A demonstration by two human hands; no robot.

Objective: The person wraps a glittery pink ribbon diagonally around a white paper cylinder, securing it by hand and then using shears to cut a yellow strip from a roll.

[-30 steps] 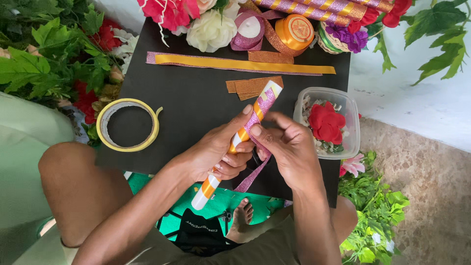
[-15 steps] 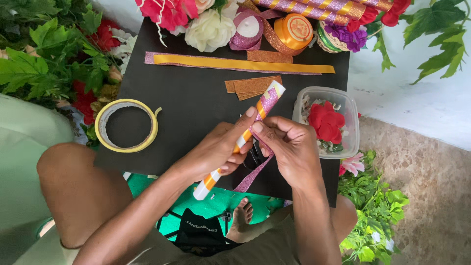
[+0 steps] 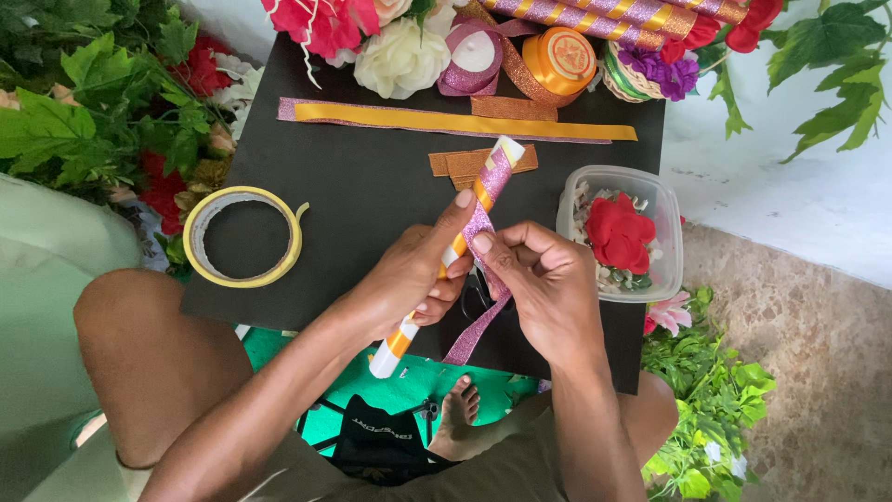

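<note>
While my left hand point(image 3: 409, 279) grips the orange-and-white striped stick point(image 3: 446, 256) over the black tabletop point(image 3: 372, 186), my right hand point(image 3: 544, 279) pinches pink glitter ribbon point(image 3: 485, 209) against it. Right sits a clear plastic tub point(image 3: 650, 200); left, a yellow tape ring point(image 3: 243, 237).

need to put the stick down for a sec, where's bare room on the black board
The widest bare patch of the black board lies between the tape roll and the left hand, below the long orange strip. The board inside the roll's ring is bare too. The far edge is crowded with flowers and ribbon spools; the plastic tub fills the right side.
</note>
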